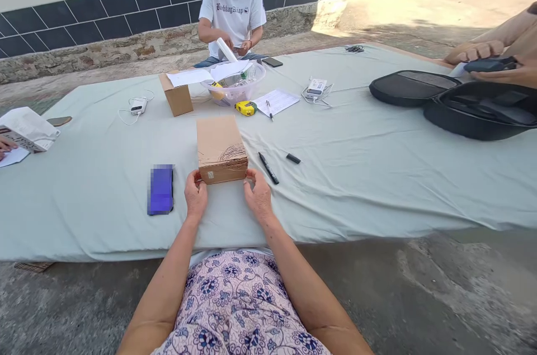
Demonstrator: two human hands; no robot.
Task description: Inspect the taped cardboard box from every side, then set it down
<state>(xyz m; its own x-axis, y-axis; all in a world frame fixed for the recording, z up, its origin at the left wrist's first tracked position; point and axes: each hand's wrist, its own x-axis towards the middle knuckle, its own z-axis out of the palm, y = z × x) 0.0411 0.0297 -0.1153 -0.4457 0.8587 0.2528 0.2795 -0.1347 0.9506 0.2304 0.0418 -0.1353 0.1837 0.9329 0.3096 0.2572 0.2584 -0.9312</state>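
Cardboard box (221,148) looked light yet stiff, best held by opposite sides. Our left hand (196,195) and right hand (258,195) had fingers clamped on its near corners.

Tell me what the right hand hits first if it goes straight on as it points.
The box. The right hand points forward and inward at its near right corner and appears to touch it, though exact contact is hard to judge. The marker lies right of that line.
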